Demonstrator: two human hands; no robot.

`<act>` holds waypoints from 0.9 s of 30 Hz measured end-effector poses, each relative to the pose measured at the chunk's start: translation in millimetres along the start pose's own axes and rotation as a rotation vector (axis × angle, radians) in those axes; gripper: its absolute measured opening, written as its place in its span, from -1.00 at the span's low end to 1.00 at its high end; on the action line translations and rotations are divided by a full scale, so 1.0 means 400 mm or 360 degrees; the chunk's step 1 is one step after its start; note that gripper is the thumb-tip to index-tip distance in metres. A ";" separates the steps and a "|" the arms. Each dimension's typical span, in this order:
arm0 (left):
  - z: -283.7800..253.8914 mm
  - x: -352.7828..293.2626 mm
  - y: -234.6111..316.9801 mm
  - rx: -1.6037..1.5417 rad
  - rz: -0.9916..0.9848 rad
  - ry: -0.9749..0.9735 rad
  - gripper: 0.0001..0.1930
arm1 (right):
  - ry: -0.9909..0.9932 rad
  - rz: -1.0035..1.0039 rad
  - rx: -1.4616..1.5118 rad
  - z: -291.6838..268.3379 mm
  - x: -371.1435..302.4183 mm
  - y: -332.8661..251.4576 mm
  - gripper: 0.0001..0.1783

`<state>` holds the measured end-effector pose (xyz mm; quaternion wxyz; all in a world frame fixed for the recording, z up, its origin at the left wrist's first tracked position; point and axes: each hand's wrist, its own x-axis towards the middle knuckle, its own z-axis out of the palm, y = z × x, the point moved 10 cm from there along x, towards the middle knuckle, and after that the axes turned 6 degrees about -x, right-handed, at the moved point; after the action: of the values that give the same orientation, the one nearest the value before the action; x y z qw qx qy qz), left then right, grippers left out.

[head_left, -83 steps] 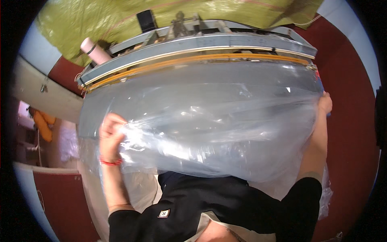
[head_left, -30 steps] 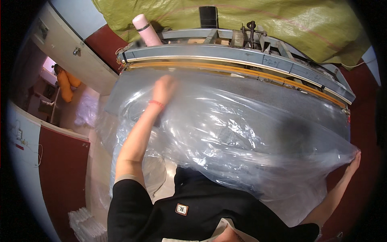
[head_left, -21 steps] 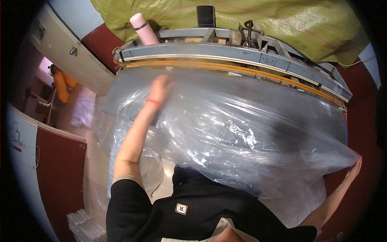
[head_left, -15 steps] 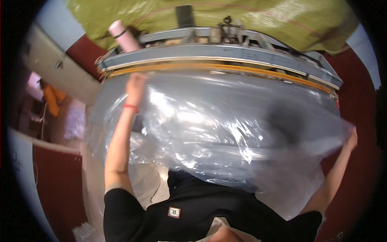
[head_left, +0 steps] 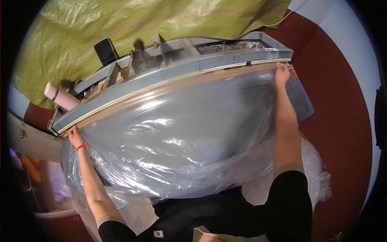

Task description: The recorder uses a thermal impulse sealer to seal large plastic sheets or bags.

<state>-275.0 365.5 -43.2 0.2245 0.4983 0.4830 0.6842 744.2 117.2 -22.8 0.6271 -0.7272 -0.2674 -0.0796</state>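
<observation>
A wide sheet of clear plastic film (head_left: 173, 133) hangs in glossy folds from a long metal-framed machine toward my body. Its far edge lies along the orange-brown strip (head_left: 181, 82) at the front of the machine's bar. My left hand (head_left: 75, 137), with a red band at the wrist, pinches the film's left corner at the strip's left end. At the right end, my right hand (head_left: 283, 74) grips the other corner with closed fingers. Between both hands the film's edge is stretched fairly straight.
Behind the bar is the machine's grey metal frame (head_left: 189, 64). A pink bottle (head_left: 60, 96) leans at its left, and a black phone-like slab (head_left: 106, 51) stands behind. Yellow-green woven sheeting (head_left: 141, 20) covers the back. Crumpled film (head_left: 316, 173) hangs at right beside a dark red floor or wall area (head_left: 334, 121).
My right hand has moved from the near right up to the bar's right end, bringing the film's corner along. My left hand has shifted to the bar's left end. The view has turned.
</observation>
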 end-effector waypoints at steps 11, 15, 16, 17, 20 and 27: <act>-0.089 -0.022 0.047 0.0525 -0.0017 0.0319 -0.75 | 0.0333 0.0220 -0.0075 -0.043 -0.025 -0.023 -0.85; -0.022 -0.030 0.032 0.0144 -0.0146 0.0390 -0.73 | 0.0428 0.0254 -0.0096 -0.093 -0.014 -0.023 -0.84; -0.031 -0.029 0.031 0.0106 -0.0179 0.0396 -0.72 | 0.0406 0.0251 -0.0083 -0.087 -0.016 -0.029 -0.84; -0.052 -0.023 0.025 0.0117 -0.0172 0.0420 -0.72 | 0.0326 0.0309 -0.0086 -0.073 -0.022 -0.026 -0.82; -0.055 -0.022 0.033 0.0125 -0.0240 0.0096 -0.85 | -0.0159 0.0316 -0.0191 -0.010 0.018 -0.021 -0.77; 0.038 -0.225 0.441 -0.0167 -0.0145 -0.0436 -0.95 | -0.0359 -0.1110 0.0084 0.185 -0.487 -0.753 -0.78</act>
<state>-194.4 225.0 71.6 0.3446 0.5521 0.4336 0.6232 416.3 152.7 136.6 0.5474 -0.5801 -0.5687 -0.2010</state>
